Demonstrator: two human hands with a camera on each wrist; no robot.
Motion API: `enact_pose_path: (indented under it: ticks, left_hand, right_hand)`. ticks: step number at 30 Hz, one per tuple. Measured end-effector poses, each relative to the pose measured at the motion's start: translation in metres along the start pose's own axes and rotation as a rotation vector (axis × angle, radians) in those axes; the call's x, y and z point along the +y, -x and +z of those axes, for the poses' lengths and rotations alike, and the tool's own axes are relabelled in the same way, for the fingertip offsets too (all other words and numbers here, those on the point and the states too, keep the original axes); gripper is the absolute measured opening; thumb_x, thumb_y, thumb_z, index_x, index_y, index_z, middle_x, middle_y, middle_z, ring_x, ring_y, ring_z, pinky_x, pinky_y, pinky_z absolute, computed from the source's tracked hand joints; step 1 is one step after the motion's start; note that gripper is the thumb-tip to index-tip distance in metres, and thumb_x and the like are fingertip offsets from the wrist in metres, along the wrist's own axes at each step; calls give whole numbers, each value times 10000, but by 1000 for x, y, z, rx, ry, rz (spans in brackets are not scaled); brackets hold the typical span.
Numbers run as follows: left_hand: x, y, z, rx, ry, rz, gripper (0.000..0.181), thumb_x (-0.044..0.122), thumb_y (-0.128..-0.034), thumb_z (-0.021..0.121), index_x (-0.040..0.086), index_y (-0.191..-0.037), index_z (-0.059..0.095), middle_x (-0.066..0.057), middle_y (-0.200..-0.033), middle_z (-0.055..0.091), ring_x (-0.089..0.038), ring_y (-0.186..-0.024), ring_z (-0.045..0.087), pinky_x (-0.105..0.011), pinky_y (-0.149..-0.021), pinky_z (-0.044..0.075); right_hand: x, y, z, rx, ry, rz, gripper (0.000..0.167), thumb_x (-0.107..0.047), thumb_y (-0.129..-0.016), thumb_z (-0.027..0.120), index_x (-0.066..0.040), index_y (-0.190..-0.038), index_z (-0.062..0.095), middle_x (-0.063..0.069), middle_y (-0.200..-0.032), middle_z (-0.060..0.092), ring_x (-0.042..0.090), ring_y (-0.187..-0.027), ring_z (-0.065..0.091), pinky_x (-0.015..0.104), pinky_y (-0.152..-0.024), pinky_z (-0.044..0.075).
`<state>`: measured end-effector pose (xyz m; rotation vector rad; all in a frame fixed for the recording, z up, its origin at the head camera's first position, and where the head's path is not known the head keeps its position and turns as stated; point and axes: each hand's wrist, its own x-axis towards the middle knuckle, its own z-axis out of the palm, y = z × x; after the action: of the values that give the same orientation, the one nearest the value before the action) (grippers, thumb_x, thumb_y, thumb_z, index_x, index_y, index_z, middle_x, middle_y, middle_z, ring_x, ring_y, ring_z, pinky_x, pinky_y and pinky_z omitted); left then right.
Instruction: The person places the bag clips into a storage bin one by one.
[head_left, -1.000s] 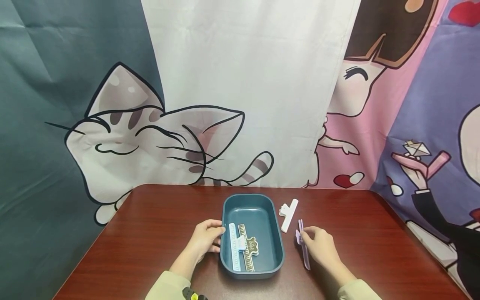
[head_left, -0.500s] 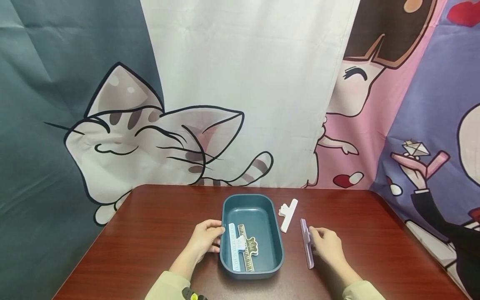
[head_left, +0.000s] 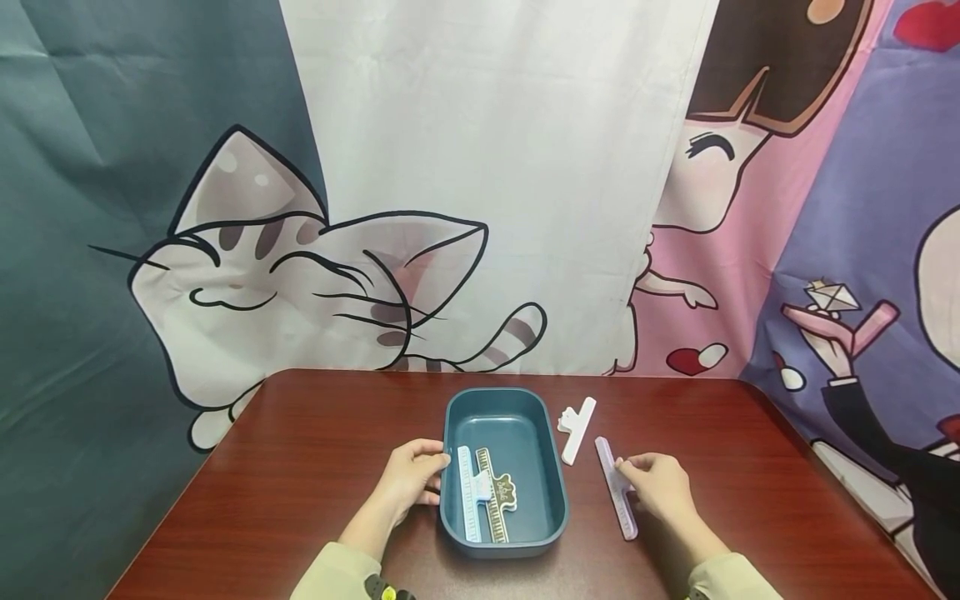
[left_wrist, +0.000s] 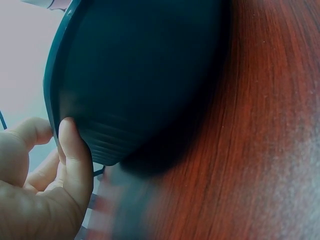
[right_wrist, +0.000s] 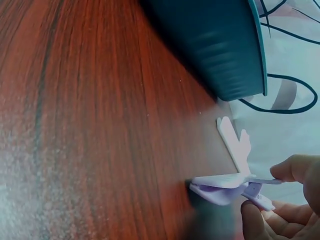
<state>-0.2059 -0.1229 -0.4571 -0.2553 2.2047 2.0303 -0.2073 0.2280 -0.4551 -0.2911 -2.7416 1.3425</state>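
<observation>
My left hand holds the near-left rim of a dark teal bin, thumb over the edge and fingers against the outer wall. Inside the bin lie a light blue clip and a gold-and-white patterned clip, side by side. To the right of the bin, my right hand pinches a purple clip by its handle. The right wrist view has the thumb on one handle plate of the purple clip and a finger under the other; its long jaws look slightly parted.
A white clip lies on the brown wooden table, just right of the bin's far end. Behind the table's far edge hangs a cartoon-printed curtain.
My right hand has shifted slightly right with the purple clip and turned it, so its broad side now faces up instead of its edge. Left hand and bin have stayed still.
</observation>
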Motion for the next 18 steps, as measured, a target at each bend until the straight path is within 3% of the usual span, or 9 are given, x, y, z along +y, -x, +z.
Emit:
enact_pose_path:
  ticks: [8, 18]
  left_hand:
    - [-1, 0, 1, 0, -6, -4, 381, 117, -852, 619, -45, -1191, 551, -99, -815, 669, -116, -536, 549, -275, -453, 526]
    - [0, 1, 0, 0, 1, 4, 380, 123, -855, 625, -44, -1188, 551, -87, -802, 662, -112, -534, 543, -271, -446, 523]
  right_hand:
    - [-7, -1, -2, -17, -2, 8, 365, -229, -867, 624, 108, -1005, 649, 158, -784, 665, 171, -521, 626, 318, -473, 551]
    - [-19, -4, -4, -76, -98, 12, 332, -154, -864, 608, 147, -1002, 643, 185, -801, 668, 184, -582, 659, 339, -536, 577]
